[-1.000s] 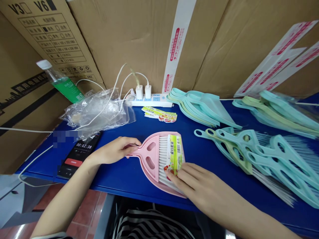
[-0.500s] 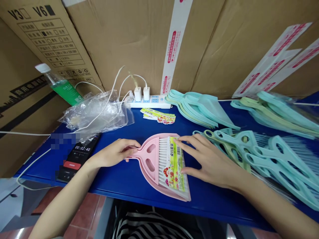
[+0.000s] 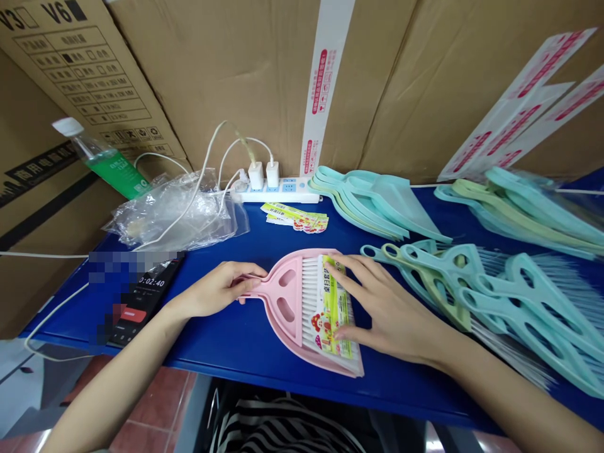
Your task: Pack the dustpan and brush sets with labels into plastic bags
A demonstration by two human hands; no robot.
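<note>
Cardboard cartons [image 3: 198,75] wall off a blue table [image 3: 221,358]. At the left lies a smartphone [image 3: 151,296] showing a timer, and beside it the left hand [image 3: 212,290] curls around the neck of a pink dustpan [image 3: 292,340], holding it. White brush bristles [image 3: 309,296] sit in the pan under a green-and-yellow label card [image 3: 333,314]. The right hand [image 3: 387,308] has moved from the card's lower edge and now lies open across it, fingers spread and not gripping, with the card beneath the palm side. Farther right, teal brushes [image 3: 523,314] lie heaped.
</note>
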